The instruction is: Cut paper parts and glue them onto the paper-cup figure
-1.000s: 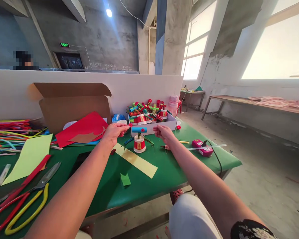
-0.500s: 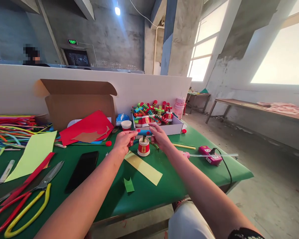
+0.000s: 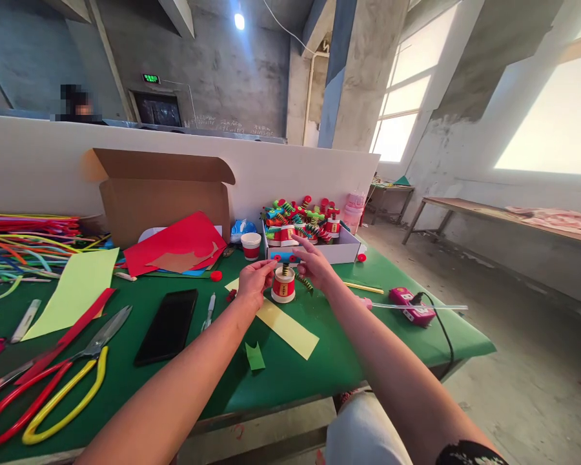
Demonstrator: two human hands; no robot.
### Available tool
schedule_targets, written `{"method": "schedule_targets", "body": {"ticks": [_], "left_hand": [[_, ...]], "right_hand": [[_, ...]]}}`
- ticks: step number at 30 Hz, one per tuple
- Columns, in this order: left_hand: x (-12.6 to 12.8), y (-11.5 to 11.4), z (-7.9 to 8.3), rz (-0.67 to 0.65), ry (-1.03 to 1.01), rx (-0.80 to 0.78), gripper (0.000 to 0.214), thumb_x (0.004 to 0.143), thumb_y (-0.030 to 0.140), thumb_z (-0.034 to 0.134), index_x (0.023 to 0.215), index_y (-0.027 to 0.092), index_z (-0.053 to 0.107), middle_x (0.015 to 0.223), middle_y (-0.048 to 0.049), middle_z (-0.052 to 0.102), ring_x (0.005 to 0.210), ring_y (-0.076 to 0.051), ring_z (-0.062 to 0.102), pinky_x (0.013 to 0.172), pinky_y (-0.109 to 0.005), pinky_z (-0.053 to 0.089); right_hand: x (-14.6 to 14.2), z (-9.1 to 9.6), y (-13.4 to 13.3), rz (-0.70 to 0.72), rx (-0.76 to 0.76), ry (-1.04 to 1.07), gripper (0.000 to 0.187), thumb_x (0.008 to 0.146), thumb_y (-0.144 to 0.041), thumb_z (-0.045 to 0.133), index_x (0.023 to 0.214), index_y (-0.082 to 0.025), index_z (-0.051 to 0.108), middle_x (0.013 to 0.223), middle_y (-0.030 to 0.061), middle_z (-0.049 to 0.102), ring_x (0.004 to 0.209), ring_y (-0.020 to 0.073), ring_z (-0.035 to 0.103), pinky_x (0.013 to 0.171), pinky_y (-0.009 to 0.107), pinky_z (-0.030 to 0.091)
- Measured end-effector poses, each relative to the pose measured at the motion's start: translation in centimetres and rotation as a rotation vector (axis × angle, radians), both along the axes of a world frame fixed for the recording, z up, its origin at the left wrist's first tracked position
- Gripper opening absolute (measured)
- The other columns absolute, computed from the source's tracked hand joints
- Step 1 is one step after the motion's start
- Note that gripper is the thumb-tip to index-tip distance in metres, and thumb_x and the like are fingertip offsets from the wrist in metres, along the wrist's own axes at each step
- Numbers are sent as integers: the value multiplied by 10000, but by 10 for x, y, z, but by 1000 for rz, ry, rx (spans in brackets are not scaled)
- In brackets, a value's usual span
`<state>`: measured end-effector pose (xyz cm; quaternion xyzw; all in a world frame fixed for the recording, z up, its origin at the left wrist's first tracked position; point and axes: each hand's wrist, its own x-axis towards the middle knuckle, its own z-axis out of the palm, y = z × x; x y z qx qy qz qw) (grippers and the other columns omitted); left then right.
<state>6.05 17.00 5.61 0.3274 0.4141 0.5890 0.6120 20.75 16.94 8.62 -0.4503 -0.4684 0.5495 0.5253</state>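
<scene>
A small paper-cup figure [image 3: 283, 287] stands upright on the green table, with a red-and-white cup body and a spring neck. On top lies its blue tube head [image 3: 285, 257] with red discs. My left hand [image 3: 254, 283] is closed in a pinch at the figure's left side, by the head's left end; the fingers cover the left coiled arm. At the head's right end is my right hand [image 3: 316, 263], thumb side against the tube and index finger raised above it. A dark green coiled arm [image 3: 304, 281] hangs at the right.
Behind stands a white box [image 3: 339, 252] full of similar figures. Pale yellow paper [image 3: 290, 329] and a green scrap [image 3: 254, 356] lie in front. A phone [image 3: 167, 326], pen [image 3: 208, 311] and large scissors [image 3: 94, 349] are left. A pink power strip [image 3: 411, 306] sits right.
My left hand has moved down from the tube head's left end to the figure's side. My right index finger has lifted. The view has shifted slightly.
</scene>
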Motion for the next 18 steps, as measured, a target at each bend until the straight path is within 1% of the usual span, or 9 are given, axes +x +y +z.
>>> {"method": "schedule_targets", "body": {"ticks": [2, 7, 13, 18], "left_hand": [[2, 0, -2, -11, -5, 4, 356, 419, 295, 880, 665, 122, 689, 469, 49, 524, 385, -25, 376, 397, -172, 262], [5, 2, -6, 1, -26, -16, 376, 397, 288, 881, 683, 123, 702, 478, 45, 544, 388, -23, 383, 400, -166, 273], [6, 3, -7, 4, -42, -24, 373, 384, 269, 880, 668, 117, 692, 507, 33, 572, 392, -17, 378, 401, -162, 272], [8, 2, -5, 26, -39, -37, 330, 432, 266, 878, 662, 124, 688, 516, 28, 573, 397, -23, 381, 409, -171, 277]], "right_hand": [[2, -1, 2, 32, -20, 2, 596, 801, -232, 598, 1382, -296, 481, 680, -55, 578, 363, 40, 399, 354, 184, 279], [2, -3, 4, 112, -33, 31, 601, 810, -178, 553, 1394, -285, 458, 664, -67, 543, 353, 41, 380, 365, 189, 288], [-1, -1, 2, 111, -34, 53, 528, 853, -163, 507, 1372, -250, 478, 614, -71, 532, 366, 51, 386, 392, 189, 299], [-3, 2, 0, 104, -33, 52, 491, 886, -121, 441, 1365, -221, 485, 542, -75, 493, 363, 60, 373, 392, 187, 297]]}}
